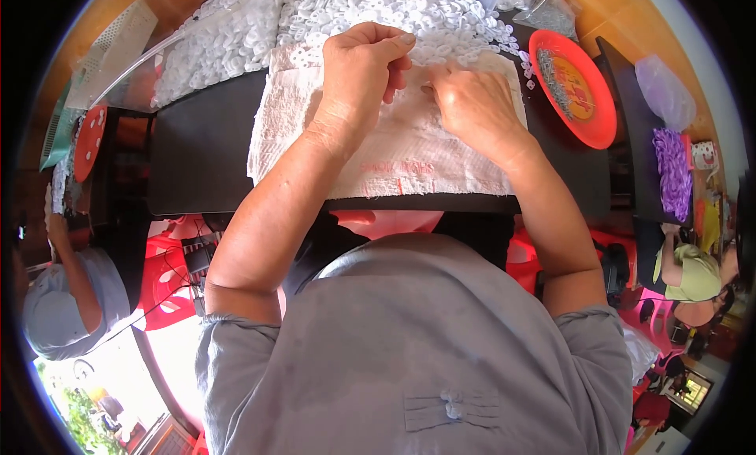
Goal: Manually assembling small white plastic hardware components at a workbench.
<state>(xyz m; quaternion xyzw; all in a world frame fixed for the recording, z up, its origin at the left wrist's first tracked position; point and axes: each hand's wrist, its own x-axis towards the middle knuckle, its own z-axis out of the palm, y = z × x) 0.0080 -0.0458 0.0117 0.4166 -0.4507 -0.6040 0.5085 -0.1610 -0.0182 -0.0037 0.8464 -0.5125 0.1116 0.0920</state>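
A white towel (394,152) lies on a black board (201,148) in front of me. Behind it is a big heap of small white plastic rings (378,10). My left hand (364,69) is curled at the towel's far edge, fingertips pinched at the heap's rim; what they hold is too small to make out. My right hand (468,101) rests on the towel beside it, fingers bent over a small white piece, thumb pointing toward the left hand. The two hands almost touch.
An orange plate (579,112) with small grey metal parts sits at the right. A clear plastic bag (213,42) of white pieces lies at the left. Purple pieces (673,172) lie on another board far right. Other people sit at the left (67,301) and right (693,274) edges.
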